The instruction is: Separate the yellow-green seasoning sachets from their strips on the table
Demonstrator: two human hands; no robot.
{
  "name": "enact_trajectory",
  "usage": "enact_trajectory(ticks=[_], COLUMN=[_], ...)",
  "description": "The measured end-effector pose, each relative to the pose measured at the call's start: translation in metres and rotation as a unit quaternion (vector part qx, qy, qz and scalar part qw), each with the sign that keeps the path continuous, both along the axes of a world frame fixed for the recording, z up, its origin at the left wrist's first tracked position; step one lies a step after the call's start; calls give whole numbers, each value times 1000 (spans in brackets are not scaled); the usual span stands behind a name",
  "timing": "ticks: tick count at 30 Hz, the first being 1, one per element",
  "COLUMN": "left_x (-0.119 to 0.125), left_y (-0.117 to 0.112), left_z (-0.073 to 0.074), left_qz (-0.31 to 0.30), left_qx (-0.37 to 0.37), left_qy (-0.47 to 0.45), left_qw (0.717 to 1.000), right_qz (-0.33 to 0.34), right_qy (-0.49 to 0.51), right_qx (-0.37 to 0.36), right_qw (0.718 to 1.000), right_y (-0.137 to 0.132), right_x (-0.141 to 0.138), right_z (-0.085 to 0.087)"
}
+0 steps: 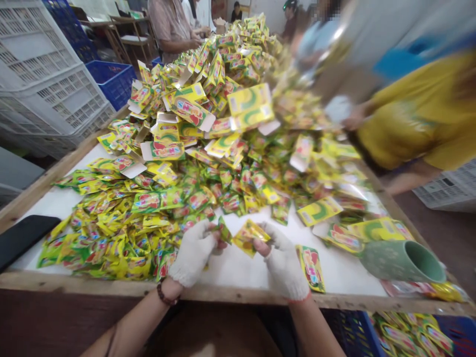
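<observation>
Both my hands wear white knit gloves with the fingertips cut off. My left hand (195,250) pinches a small green and yellow sachet (224,230) between thumb and fingers. Close beside it, my right hand (282,260) is closed on several yellow sachets (248,237) held together in a bunch. Both hands hover just above the white table top (238,265), near its front wooden edge (92,285). A large heap of the same yellow-green sachets (156,208) and flat yellow cartons (249,104) covers the table beyond my hands.
A green cup (403,260) lies on its side at the right. A black phone (22,235) rests at the left edge. White crates (44,74) and blue crates (113,79) stand at the left. People stand along the right and far sides, one in a yellow shirt (420,114).
</observation>
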State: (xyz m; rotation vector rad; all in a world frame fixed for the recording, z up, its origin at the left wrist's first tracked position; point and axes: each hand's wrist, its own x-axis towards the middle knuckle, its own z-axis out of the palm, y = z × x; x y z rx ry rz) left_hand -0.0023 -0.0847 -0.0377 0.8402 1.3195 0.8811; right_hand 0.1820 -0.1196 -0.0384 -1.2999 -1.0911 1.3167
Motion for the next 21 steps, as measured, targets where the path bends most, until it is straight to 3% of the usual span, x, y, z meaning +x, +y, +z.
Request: enact_trajectory(ticks=[5, 11, 16, 21], left_x=[1, 9, 17, 28], left_y=[-4, -16, -11, 1], left_z=[-5, -7, -6, -7], left_qz=[35, -25, -57, -146], left_qx=[0, 37, 67, 112], left_qy=[-19, -109, -84, -56], left_qw=[999, 993, 993, 981], right_qz=[-35, -51, -68, 9], right_qy=[68, -4, -48, -16], right_qx=[7, -20, -7, -22], right_qw=[997, 999, 996, 1000], right_y=[2, 7, 5, 13], right_x=[-5, -21, -22, 2], right_z=[-6, -8, -11, -4])
